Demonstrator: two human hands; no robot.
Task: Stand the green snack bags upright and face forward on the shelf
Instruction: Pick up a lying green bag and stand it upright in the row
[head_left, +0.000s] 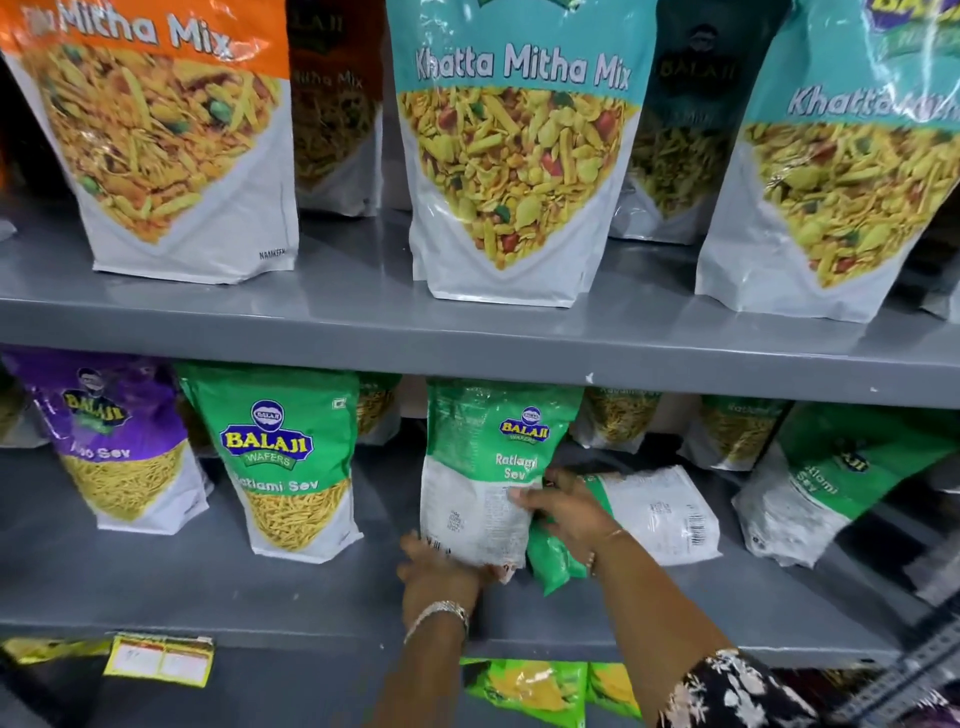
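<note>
Mid-step on the lower shelf (208, 597). Both hands are on one green bag (483, 467), which stands upright near the shelf's front edge, about mid-length, but shows its back: white panel with fine print and a barcode.

Left hand (436, 571) sits at the bag's bottom edge, fingers curled under or against the base. Looks like a grip to steady or pivot it, though the blur means I can't be sure it's clamped. Right hand (566, 514) pinches the bag's right side edge, thumb on the front panel. My read: bottom hand is the pivot, side hand supplies the turn to bring the face forward.

Green bag count, lower shelf:
- 1 done (291, 457), upright and facing out, left of the held one
- 1 in hand
- 1 lying flat (649, 514), back up, just right of the held bag and partly under the right hand
- 1 tilted (841, 483), back showing, toward the right end
- at least 3 more at the back edge, dim and partly hidden, orientation hard to judge

So 4 in the front row, 3 still needing work counting the held one.

Also there: 1 purple bag (114, 441) at the left end, upright. Upper shelf (363, 312): 1 orange bag (171, 140), 2 teal bags in front, darker ones behind them.

Risk: the flat bag touches the held one and may get dragged during the turn.
</note>
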